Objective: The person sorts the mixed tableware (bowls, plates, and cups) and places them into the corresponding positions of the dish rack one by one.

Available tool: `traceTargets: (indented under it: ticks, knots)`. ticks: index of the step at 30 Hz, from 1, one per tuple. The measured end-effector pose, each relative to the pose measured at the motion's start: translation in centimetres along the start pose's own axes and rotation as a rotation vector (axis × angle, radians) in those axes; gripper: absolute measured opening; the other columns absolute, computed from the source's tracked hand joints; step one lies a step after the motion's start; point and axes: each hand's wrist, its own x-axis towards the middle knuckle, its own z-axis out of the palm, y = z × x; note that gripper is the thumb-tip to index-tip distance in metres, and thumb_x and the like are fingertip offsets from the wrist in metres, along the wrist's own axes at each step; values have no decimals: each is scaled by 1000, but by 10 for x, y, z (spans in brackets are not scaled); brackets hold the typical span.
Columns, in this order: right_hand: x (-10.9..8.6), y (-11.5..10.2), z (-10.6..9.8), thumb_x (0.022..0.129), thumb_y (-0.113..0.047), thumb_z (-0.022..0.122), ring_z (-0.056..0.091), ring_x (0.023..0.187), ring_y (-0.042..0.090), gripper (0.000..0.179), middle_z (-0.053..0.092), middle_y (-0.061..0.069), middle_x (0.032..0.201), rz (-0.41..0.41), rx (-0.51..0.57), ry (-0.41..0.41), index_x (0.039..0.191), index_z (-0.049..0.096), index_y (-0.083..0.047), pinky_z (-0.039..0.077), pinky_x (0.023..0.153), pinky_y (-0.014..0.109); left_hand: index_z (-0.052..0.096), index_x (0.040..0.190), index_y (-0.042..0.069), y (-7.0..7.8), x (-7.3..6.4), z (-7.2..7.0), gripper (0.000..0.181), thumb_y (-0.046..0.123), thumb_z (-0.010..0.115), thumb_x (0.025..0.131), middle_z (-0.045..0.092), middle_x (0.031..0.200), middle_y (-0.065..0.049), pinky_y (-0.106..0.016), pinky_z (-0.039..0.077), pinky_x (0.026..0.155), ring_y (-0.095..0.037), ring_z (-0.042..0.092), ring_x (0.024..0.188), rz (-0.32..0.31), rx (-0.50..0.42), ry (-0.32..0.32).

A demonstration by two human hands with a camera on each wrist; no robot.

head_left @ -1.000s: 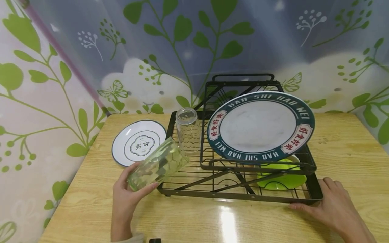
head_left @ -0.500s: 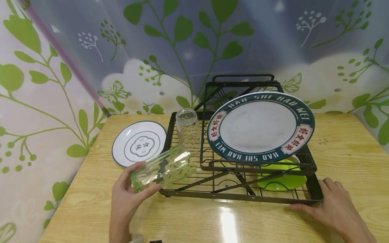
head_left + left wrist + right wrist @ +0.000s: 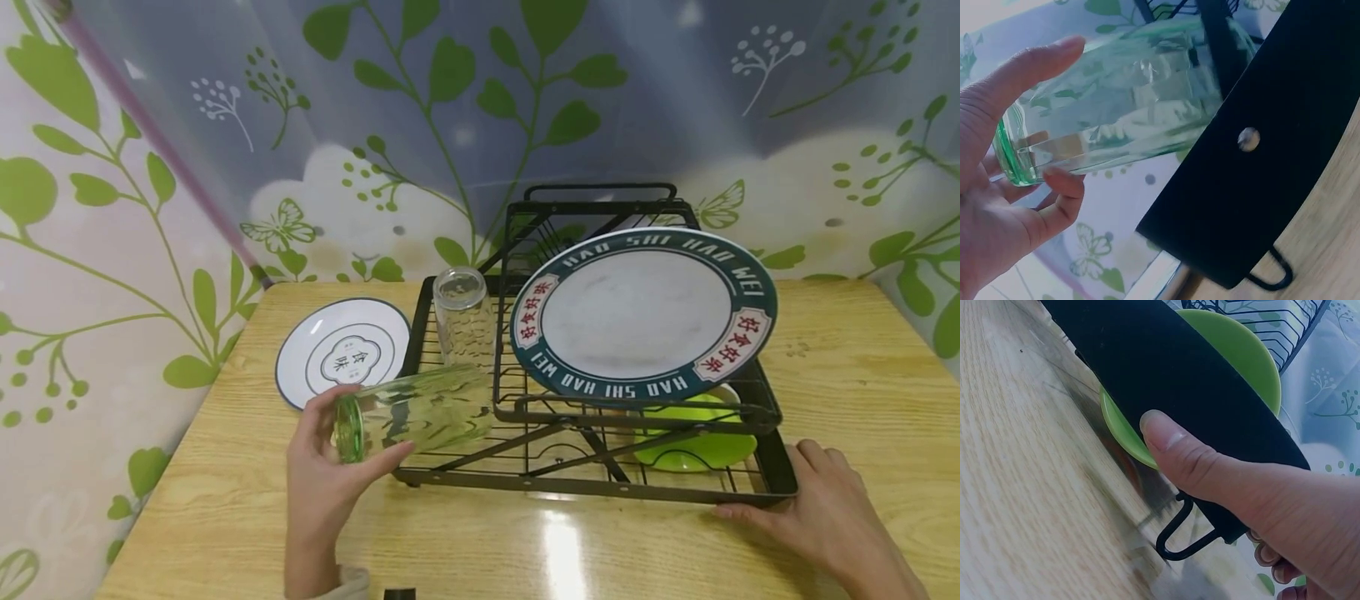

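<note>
My left hand (image 3: 326,467) grips a pale green drinking glass (image 3: 420,412) near its thick base. The glass lies nearly level, its mouth end pointing right over the left part of the black dish rack (image 3: 525,479). In the left wrist view, thumb and fingers sit on both sides of the green glass (image 3: 1129,94). My right hand (image 3: 825,504) holds the rack's front right corner, its thumb pressed on the black frame (image 3: 1204,412) in the right wrist view. An upside-down clear glass (image 3: 465,321) stands in the rack behind the green one.
A large plate with a dark green rim (image 3: 637,308) leans on the rack's upper tier. Under that tier is a lime green bowl (image 3: 693,446). A white plate with a blue rim (image 3: 348,350) lies on the wooden table (image 3: 225,467), left of the rack.
The green glass has tipped from a slant to nearly level, its mouth end moving right and down over the rack. My right hand and the rack have stayed put.
</note>
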Motion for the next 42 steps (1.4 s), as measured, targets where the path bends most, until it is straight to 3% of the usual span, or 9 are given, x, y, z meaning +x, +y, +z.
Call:
traceTargets:
  ticks: [5, 10, 16, 22, 29, 36, 42]
  knots:
    - [-1, 0, 2, 55, -65, 83, 43, 90, 48, 110, 48, 34, 100, -22, -1, 29, 122, 48, 15, 37, 79, 61, 43, 129, -2, 3, 2, 9, 87, -20, 83, 53, 56, 123, -8, -26, 47, 93, -23, 54, 113, 36, -74, -29]
    - [-2, 0, 3, 53, -64, 84, 44, 88, 47, 109, 49, 32, 97, -35, 6, 55, 121, 50, 13, 36, 78, 60, 40, 132, -5, 3, 8, 16, 87, -23, 79, 57, 53, 126, -13, -28, 48, 93, -26, 55, 113, 137, -128, -100]
    - [-2, 0, 5, 48, -62, 87, 47, 81, 43, 101, 52, 23, 89, -83, 19, 125, 112, 56, 9, 37, 70, 56, 43, 135, -1, -1, 12, 26, 87, -15, 83, 59, 53, 129, -10, -27, 45, 97, -23, 54, 117, 171, -60, -122]
    - [-3, 0, 5, 48, -63, 86, 47, 81, 43, 103, 52, 23, 89, -72, 11, 112, 113, 55, 11, 38, 70, 56, 47, 137, 7, -1, 16, 37, 89, -5, 88, 59, 56, 127, -8, -27, 44, 98, -19, 56, 113, 186, 45, -117]
    - [-3, -1, 3, 50, -63, 86, 48, 83, 44, 103, 53, 26, 91, -65, 13, 95, 113, 55, 12, 39, 72, 58, 49, 139, 15, -1, 19, 43, 88, 4, 90, 61, 51, 125, -11, -37, 52, 85, -20, 52, 106, 178, 185, -107]
    - [-3, 0, 3, 53, -64, 85, 47, 86, 46, 105, 52, 28, 93, -54, 21, 55, 118, 53, 12, 38, 75, 59, 49, 141, 23, 1, 22, 52, 91, 11, 91, 60, 55, 114, -10, -40, 49, 74, -19, 43, 97, 162, 280, -75]
    - [-1, 1, 2, 55, -66, 83, 45, 89, 47, 108, 51, 31, 96, -30, 23, 31, 121, 50, 13, 37, 78, 61, 41, 146, 20, 2, 25, 58, 99, 10, 91, 60, 52, 108, -12, -36, 48, 72, -20, 42, 97, 151, 273, -72]
